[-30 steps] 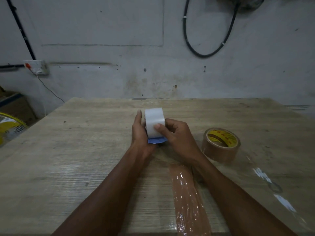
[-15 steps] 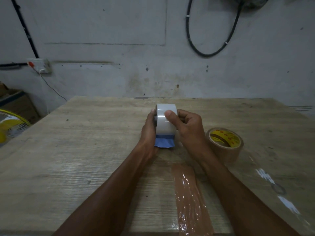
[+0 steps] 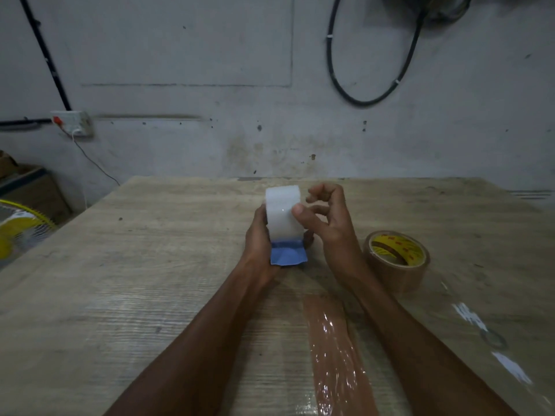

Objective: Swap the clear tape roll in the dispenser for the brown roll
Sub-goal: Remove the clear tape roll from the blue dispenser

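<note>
Head view: left hand (image 3: 259, 238) clamps the blue dispenser (image 3: 287, 256) upright over the table (image 3: 150, 265); right hand (image 3: 329, 223), fingers loose, thumbs the clear roll (image 3: 282, 213). Steady the dispenser, pull sideways. Brown roll (image 3: 396, 261) waits beside.

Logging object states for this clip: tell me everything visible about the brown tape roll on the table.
The brown tape roll is a wide ring of glossy tan packing tape with a yellow inner core bearing dark and red print. It lies flat on the wooden table, hole upward, to the right of the right hand. Nothing grips it; whether the right forearm touches it cannot be told.
</note>
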